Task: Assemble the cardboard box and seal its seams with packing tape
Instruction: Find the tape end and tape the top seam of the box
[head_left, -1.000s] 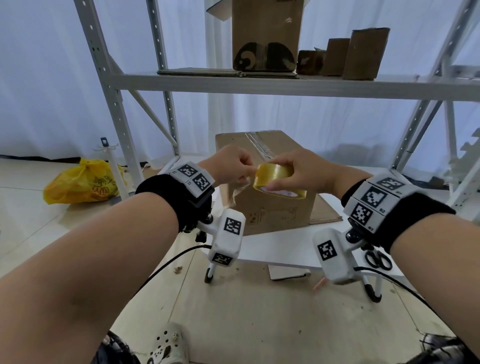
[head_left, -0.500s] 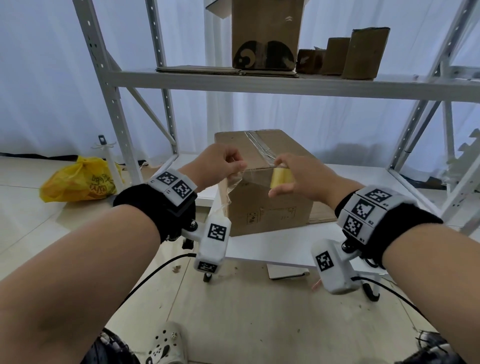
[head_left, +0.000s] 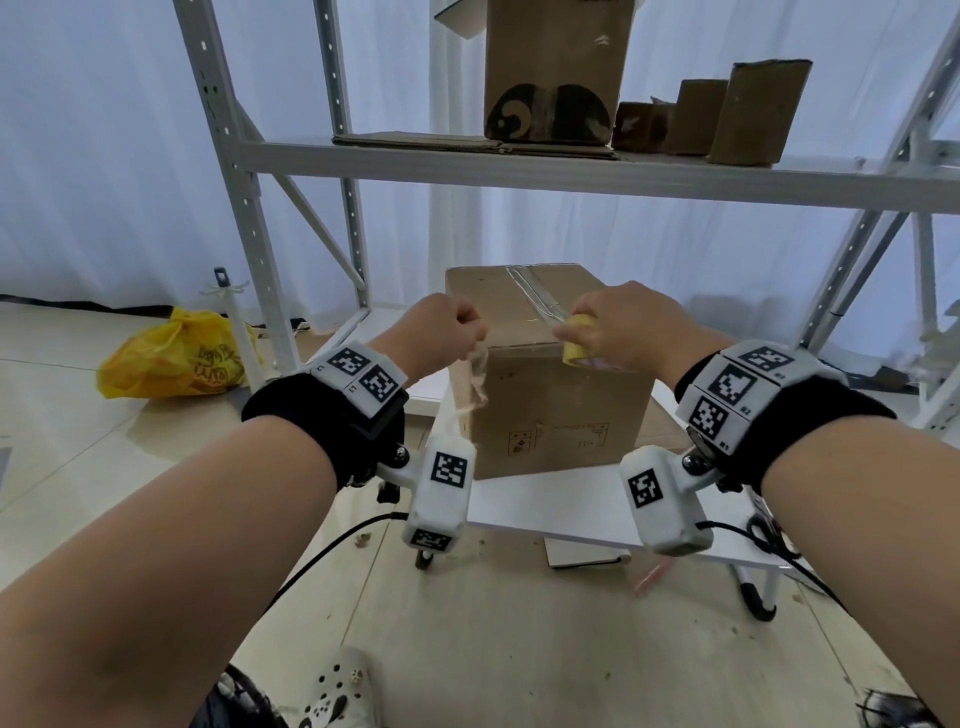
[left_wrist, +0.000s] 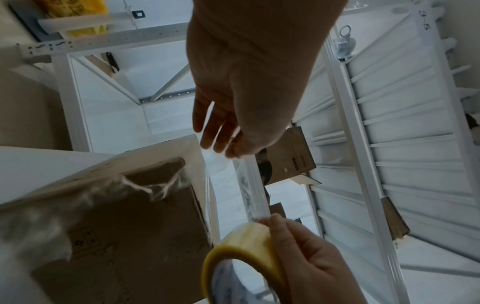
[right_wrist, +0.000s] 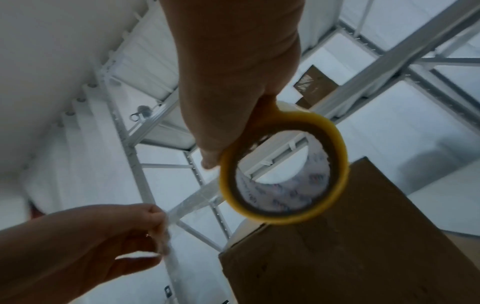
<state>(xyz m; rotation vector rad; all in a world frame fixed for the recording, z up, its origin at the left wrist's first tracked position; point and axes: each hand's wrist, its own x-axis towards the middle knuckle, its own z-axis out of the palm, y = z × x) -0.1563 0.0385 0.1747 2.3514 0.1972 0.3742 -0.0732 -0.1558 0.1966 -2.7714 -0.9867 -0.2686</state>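
A closed cardboard box (head_left: 550, 405) stands on a low white shelf board (head_left: 561, 514), with clear tape along its top seam. My right hand (head_left: 613, 332) grips a yellow roll of packing tape (head_left: 576, 343) just above the box's front top edge. My left hand (head_left: 447, 332) pinches the free end of the clear tape strip (left_wrist: 249, 185), stretched between both hands over the box's near left corner. The right wrist view shows the tape roll (right_wrist: 284, 168) from below beside the box (right_wrist: 350, 236). A crumpled tail of tape (head_left: 478, 374) hangs from my left fingers.
White metal racking (head_left: 249, 218) frames the box; its upper shelf holds another cardboard box (head_left: 556, 67) and smaller cardboard pieces (head_left: 758, 111). A yellow plastic bag (head_left: 176, 353) lies on the floor at left. Scissors (head_left: 769, 535) lie at the board's right edge.
Both hands rose and moved forward to the box's top front edge. They drew apart, pulling a longer strip of tape off the roll.
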